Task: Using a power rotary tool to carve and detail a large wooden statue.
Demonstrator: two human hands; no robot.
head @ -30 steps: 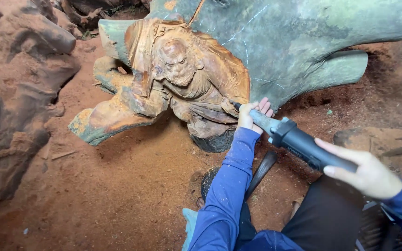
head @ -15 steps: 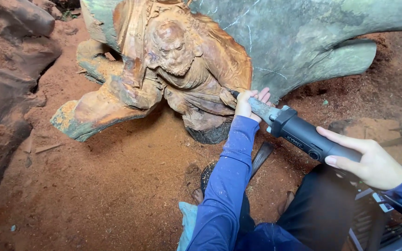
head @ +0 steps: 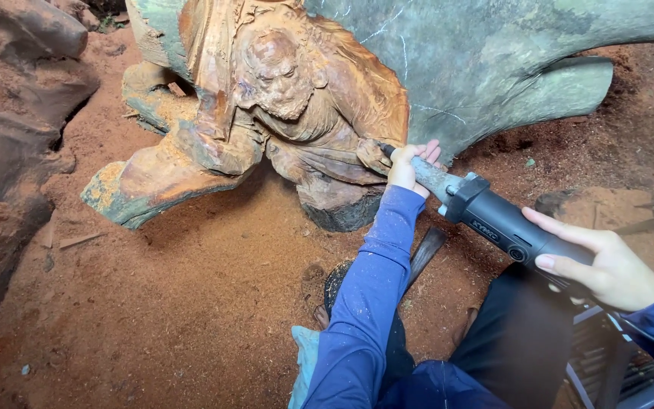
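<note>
looks like a woodcarving workshop: reddish sawdust all over the floor, a big root carving of a bearded figure, rough stumps around, and a power carving tool.

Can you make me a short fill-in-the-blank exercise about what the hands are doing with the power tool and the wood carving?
1. The right hand grips the black rear body of the ____.
2. The left hand steadies the tool's front end against the wood carving of a bearded ____.
3. Both arms wear ____ sleeves.
4. The ground is covered in reddish ____.

Missing words: power tool; figure; blue; sawdust
</note>
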